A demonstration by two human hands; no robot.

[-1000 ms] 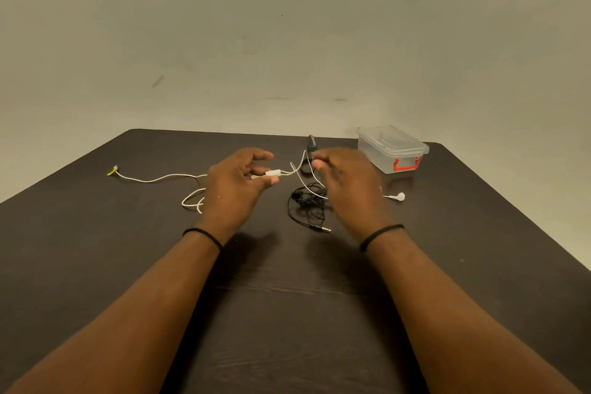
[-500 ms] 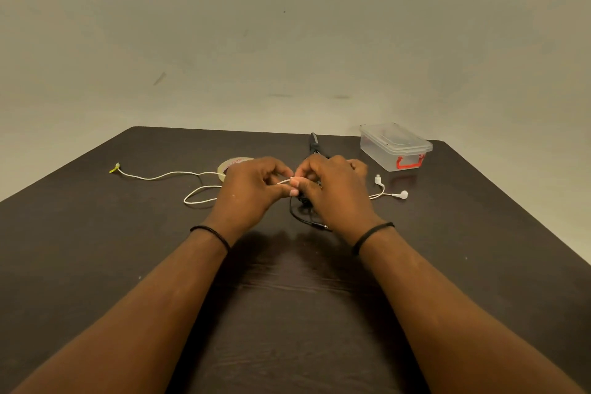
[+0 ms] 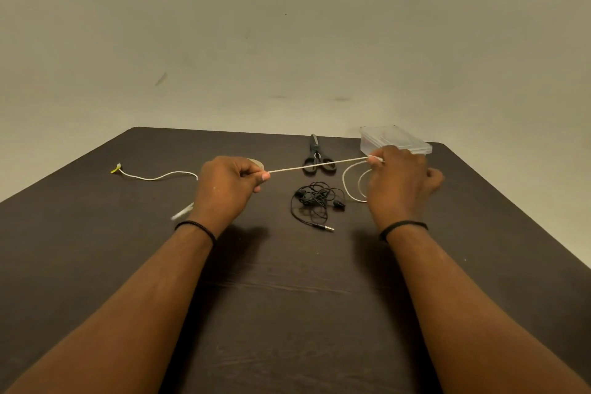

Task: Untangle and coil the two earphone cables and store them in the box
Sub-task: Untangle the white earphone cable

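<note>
While both forearms reach forward, left hand (image 3: 228,184) and right hand (image 3: 398,181) pinching white earphone cable (image 3: 316,165) taut

Black-handled scissors (image 3: 317,155) lie closed on the dark wooden table (image 3: 96,249) toward twelve o'clock, blades pointing away to the far edge. A roll of tape (image 3: 257,163), mostly hidden, lies at about eleven o'clock. A plain beige wall (image 3: 287,25) rises behind.

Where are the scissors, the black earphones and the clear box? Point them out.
scissors (image 3: 317,155), head view, on the pivot above the handles.
black earphones (image 3: 315,201), head view, on the middle of the tangle.
clear box (image 3: 396,137), head view, on its lid.
</note>
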